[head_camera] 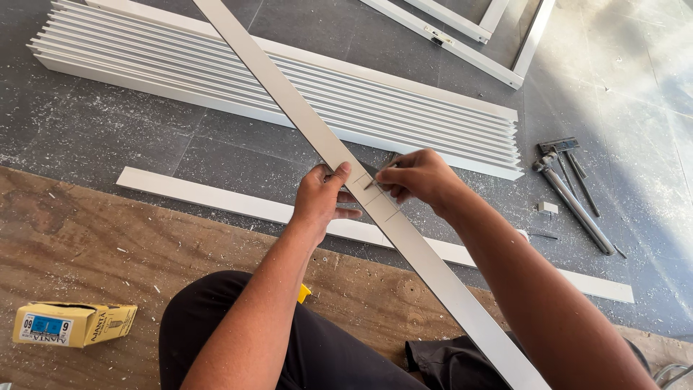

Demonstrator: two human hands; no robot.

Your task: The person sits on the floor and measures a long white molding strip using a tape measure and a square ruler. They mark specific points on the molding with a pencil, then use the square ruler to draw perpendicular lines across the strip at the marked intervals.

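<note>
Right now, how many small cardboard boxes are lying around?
1. The yellow cardboard box lies on the plywood sheet at lower left, beside the person's knee. Others may be out of view.

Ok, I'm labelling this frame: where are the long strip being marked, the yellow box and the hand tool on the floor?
long strip (433,271), head view, flat face.
yellow box (90,323), head view, side panel.
hand tool (574,202), head view, its shaft.

Stacked white profiles (289,87) block ahead; bare floor (108,137) lies open left of them.
</note>
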